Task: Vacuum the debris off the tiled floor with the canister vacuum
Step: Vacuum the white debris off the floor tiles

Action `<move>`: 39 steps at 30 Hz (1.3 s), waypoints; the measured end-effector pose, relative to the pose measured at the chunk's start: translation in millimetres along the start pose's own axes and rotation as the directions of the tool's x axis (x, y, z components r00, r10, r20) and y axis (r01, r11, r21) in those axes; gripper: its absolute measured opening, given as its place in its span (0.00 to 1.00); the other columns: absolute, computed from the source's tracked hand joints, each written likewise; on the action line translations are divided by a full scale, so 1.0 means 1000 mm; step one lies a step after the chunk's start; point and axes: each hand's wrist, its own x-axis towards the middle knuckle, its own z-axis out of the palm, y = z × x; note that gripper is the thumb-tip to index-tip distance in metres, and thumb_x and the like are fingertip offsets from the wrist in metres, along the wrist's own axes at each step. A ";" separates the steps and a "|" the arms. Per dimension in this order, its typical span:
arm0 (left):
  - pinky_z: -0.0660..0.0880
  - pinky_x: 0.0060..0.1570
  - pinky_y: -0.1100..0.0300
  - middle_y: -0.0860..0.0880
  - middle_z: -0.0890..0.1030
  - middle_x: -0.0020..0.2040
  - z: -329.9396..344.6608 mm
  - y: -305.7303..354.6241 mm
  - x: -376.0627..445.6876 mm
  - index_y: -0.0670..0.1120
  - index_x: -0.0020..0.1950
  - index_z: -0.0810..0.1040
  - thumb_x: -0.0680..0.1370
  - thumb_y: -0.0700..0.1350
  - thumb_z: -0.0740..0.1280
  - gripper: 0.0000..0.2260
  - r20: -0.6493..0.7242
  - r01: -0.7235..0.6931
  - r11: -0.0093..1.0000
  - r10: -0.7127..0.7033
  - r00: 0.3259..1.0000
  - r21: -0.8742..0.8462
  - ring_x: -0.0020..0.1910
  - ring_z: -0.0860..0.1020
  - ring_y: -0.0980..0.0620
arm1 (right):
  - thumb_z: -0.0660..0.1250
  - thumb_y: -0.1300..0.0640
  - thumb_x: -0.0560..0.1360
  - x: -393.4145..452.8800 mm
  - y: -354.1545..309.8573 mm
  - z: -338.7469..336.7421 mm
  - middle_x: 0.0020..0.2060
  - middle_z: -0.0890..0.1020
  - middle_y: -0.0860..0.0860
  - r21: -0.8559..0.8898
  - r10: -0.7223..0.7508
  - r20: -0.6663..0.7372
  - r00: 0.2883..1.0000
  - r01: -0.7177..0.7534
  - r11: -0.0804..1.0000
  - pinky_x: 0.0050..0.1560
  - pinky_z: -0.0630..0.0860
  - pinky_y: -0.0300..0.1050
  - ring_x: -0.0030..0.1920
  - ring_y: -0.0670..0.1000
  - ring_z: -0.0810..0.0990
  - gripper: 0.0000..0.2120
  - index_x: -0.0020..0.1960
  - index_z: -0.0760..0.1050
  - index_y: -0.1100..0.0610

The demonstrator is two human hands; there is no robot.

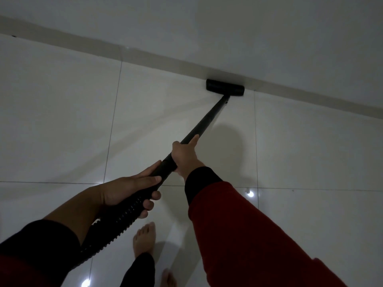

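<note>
A black vacuum wand (209, 117) runs from my hands up and to the right across the glossy white tiled floor (62, 121). Its black floor head (225, 87) lies flat on the tiles, right against the skirting. My right hand (184, 157) grips the wand higher up, thumb stretched along the tube. My left hand (132, 190) is wrapped around the lower end, where the ribbed black hose (116, 222) begins. The hose drops down to the lower left and passes behind my left arm. The canister is out of view. No debris is clear to see in the dim light.
A pale skirting board (145, 56) and a white wall (248, 27) close off the floor at the back. My bare feet (145, 238) stand on the tiles below the hose. Ceiling lights reflect as bright spots (250, 193) on the floor.
</note>
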 end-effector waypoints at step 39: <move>0.74 0.26 0.60 0.46 0.74 0.34 0.133 -0.188 0.003 0.67 0.66 0.65 0.75 0.46 0.63 0.23 -0.082 0.020 0.995 -0.028 0.996 -0.099 0.27 0.71 0.53 | 0.56 0.57 0.76 -0.081 0.169 -0.113 0.58 0.75 0.61 -0.051 -0.008 0.014 1.000 0.008 0.999 0.54 0.78 0.60 0.52 0.61 0.78 0.41 0.75 0.30 0.42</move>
